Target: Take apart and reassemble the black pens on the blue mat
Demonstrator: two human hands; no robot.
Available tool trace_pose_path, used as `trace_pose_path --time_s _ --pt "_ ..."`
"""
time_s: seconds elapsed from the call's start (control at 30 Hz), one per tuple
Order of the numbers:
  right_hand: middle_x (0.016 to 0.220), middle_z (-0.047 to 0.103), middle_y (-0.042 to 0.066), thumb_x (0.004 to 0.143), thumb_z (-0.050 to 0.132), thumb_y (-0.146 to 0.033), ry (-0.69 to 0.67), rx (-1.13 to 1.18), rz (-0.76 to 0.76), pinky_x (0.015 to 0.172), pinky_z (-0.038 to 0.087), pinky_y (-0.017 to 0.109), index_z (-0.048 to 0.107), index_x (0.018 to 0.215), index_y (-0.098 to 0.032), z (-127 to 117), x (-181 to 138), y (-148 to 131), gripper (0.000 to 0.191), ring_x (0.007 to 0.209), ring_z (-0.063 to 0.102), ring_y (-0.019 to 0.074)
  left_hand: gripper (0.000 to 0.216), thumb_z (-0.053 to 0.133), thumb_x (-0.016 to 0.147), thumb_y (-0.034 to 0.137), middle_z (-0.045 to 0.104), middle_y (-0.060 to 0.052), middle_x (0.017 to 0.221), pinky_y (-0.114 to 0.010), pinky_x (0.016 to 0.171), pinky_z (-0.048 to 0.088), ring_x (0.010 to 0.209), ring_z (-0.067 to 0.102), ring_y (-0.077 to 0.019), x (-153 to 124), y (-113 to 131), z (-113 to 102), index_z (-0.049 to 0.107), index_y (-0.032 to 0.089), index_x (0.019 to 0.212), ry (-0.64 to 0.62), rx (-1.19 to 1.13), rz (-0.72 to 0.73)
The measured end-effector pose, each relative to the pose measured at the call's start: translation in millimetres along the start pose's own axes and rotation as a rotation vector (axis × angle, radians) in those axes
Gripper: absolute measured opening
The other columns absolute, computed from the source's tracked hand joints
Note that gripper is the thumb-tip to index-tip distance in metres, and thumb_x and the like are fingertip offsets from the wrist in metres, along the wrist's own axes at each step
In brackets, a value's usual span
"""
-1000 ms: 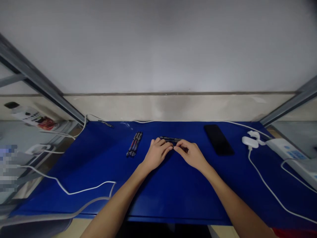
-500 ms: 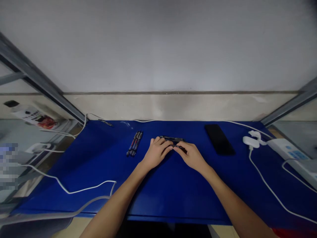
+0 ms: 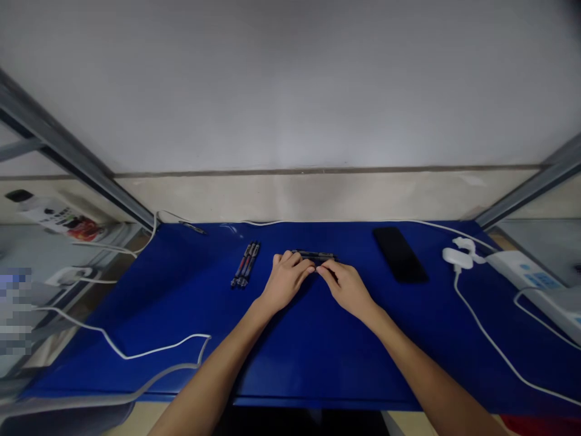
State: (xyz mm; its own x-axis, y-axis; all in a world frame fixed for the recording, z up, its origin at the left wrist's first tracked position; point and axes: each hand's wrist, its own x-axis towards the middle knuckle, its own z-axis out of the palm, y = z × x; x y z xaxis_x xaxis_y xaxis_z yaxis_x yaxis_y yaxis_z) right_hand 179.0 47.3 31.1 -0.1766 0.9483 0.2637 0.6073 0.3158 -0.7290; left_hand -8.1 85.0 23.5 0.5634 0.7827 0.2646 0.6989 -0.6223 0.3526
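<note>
My left hand (image 3: 284,280) and my right hand (image 3: 345,287) meet over the middle of the blue table, fingertips almost touching. Both are closed around the ends of a dark pen (image 3: 316,266), mostly hidden by the fingers. Just beyond them, further dark pens (image 3: 313,254) lie crosswise on the table, partly covered by my left hand. To the left, three pens (image 3: 246,264) lie side by side, pointing away from me; one has a red part. A single pen (image 3: 193,228) rests at the far left corner.
A black phone (image 3: 399,254) lies to the right. Beyond it are a white earbud case (image 3: 457,258) on a cable and a white power strip (image 3: 531,281). White cables (image 3: 154,349) cross the left side. A bottle (image 3: 57,216) stands outside the left metal frame (image 3: 82,154); a wall closes the back.
Both hands stay at the same place with the pen. My right fingertips have shifted slightly toward my left hand, and less of the pen shows. The view has moved a little.
</note>
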Motion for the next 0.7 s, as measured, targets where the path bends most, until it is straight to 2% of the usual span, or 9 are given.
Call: trace_pose_path --time_s 0.13,0.23,0.33,0.4,0.5,0.57,0.63,0.7 --pt "0.054 0.048 -0.002 0.098 0.04 -0.044 0.01 0.077 0.098 0.05 0.029 0.027 0.048 0.065 -0.021 2 0 0 0.04 0.047 0.042 0.0128 0.035 0.032 0.102 0.042 0.063 -0.005 0.101 -0.037 0.08 0.03 0.094 0.049 -0.0214 0 3 -3 0.062 0.026 0.108 0.008 0.035 0.041" --pt "0.05 0.041 -0.003 0.097 0.041 -0.048 0.042 0.173 0.175 0.046 0.026 0.026 0.041 0.058 -0.021 2 1 0 0.047 0.044 0.038 0.0116 0.033 0.031 0.102 0.038 0.064 -0.006 0.105 -0.036 0.08 0.032 0.096 0.051 -0.0217 0 7 -2 0.06 0.025 0.112 0.004 0.011 0.062" --pt "0.05 0.045 -0.002 0.097 0.04 -0.051 0.053 0.24 0.175 0.047 0.03 0.026 0.044 0.057 -0.021 -3 2 0 0.05 0.046 0.043 0.0122 0.031 0.031 0.103 0.034 0.065 -0.005 0.105 -0.035 0.083 0.035 0.095 0.055 -0.0197 -1 8 0 0.056 0.025 0.119 -0.008 -0.114 0.065" --pt "0.054 0.051 -0.001 0.098 0.038 -0.051 0.06 0.211 0.138 0.049 0.034 0.026 0.051 0.063 -0.02 -9 3 2 0.048 0.048 0.047 0.0129 0.029 0.031 0.103 0.033 0.067 -0.005 0.101 -0.034 0.085 0.038 0.091 0.058 -0.0183 -2 6 2 0.052 0.024 0.121 0.031 -0.229 -0.002" --pt "0.07 0.061 0.003 0.099 0.038 -0.047 0.183 0.008 0.094 0.058 0.04 0.028 0.06 0.081 -0.02 -19 7 10 0.039 0.061 0.055 0.0166 0.025 0.033 0.103 0.035 0.068 -0.004 0.096 -0.031 0.082 0.044 0.085 0.062 -0.0166 -3 3 4 0.047 0.022 0.118 0.15 -0.451 -0.14" --pt "0.094 0.066 0.011 0.097 0.042 -0.044 0.333 -0.239 0.094 0.076 0.043 0.035 0.063 0.096 -0.02 -26 8 20 0.032 0.087 0.059 0.0241 0.022 0.035 0.102 0.037 0.069 -0.004 0.096 -0.029 0.081 0.047 0.084 0.065 -0.0153 -2 2 3 0.045 0.022 0.114 0.238 -0.604 -0.185" --pt "0.118 0.06 0.017 0.095 0.045 -0.044 0.454 -0.541 0.184 0.09 0.037 0.048 0.063 0.112 -0.019 -33 9 33 0.035 0.111 0.05 0.0338 0.019 0.038 0.101 0.038 0.069 -0.003 0.093 -0.028 0.08 0.048 0.084 0.066 -0.0148 0 2 1 0.045 0.022 0.109 0.313 -0.692 -0.226" --pt "0.134 0.049 0.022 0.096 0.043 -0.043 0.524 -0.768 0.314 0.096 0.027 0.059 0.058 0.124 -0.017 -40 8 47 0.041 0.124 0.039 0.0397 0.02 0.043 0.098 0.04 0.069 -0.003 0.091 -0.026 0.078 0.047 0.083 0.065 -0.0149 1 1 -1 0.05 0.021 0.103 0.349 -0.709 -0.277"
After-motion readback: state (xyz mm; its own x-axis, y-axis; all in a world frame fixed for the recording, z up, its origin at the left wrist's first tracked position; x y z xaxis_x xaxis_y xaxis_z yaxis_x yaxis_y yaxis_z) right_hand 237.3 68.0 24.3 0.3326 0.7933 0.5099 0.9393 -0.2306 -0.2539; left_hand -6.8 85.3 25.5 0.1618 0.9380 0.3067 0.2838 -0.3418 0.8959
